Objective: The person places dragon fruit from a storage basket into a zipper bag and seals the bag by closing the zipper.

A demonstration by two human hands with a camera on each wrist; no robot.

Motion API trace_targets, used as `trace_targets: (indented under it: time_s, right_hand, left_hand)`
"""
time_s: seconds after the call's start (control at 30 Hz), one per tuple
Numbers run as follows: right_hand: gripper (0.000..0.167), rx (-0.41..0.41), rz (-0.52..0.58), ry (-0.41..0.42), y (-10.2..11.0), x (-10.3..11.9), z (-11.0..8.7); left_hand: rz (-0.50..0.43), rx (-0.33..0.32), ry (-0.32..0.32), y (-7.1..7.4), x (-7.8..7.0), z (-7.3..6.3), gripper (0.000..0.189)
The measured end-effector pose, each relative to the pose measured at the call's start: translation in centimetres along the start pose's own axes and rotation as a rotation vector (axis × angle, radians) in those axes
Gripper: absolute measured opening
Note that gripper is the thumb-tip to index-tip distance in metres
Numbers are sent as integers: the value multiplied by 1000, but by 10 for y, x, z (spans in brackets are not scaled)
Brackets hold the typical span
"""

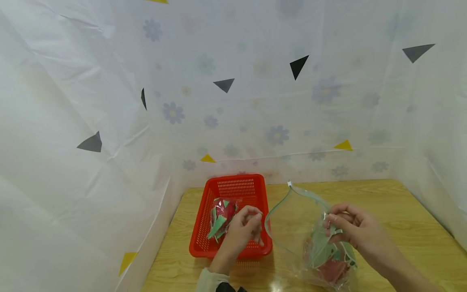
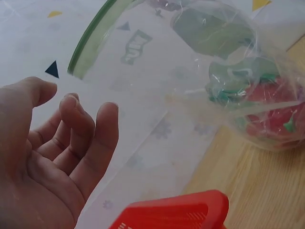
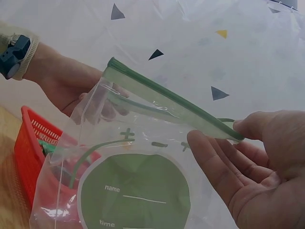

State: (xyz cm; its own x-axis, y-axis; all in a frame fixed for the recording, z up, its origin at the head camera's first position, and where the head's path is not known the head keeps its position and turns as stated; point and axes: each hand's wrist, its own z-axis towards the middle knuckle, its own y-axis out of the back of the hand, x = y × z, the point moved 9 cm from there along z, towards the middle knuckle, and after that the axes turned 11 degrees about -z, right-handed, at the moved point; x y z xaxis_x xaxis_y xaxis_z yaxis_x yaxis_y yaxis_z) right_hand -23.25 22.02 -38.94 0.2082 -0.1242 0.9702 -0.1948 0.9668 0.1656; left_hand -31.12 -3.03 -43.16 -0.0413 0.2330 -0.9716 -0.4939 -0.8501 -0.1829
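My right hand (image 1: 352, 227) pinches the top edge of a clear zip bag (image 3: 133, 191) between thumb and fingers. The bag has a green zip strip and a green round label printed with "name" and "time". Its mouth gapes open toward the left. Low in the bag lies a red and green dragon fruit (image 1: 332, 269). My left hand (image 1: 242, 229) hovers at the basket's right side, beside the bag's mouth. Its fingers are loosely bent with nothing between them, as the left wrist view shows. Another dragon fruit (image 1: 224, 210), in clear wrap, lies in the red basket (image 1: 263, 190).
The basket stands on a wooden table (image 1: 386, 207), left of the bag. White sheeting (image 1: 248, 121) with flowers and triangles rises behind the table and along both sides.
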Motion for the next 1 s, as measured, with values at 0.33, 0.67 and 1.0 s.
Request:
trace_targets:
  time_s: [0.33, 0.67, 1.0]
  right_hand:
    - [18, 4, -7, 8, -2, -1, 0]
    - [20, 0, -22, -2, -1, -3, 0]
    - [20, -1, -11, -16, 0, -2, 1]
  left_hand:
    - [35, -274, 92, 68, 16, -14, 26]
    - [357, -608, 94, 134, 22, -24, 35]
    - [613, -701, 134, 171, 31, -9, 47]
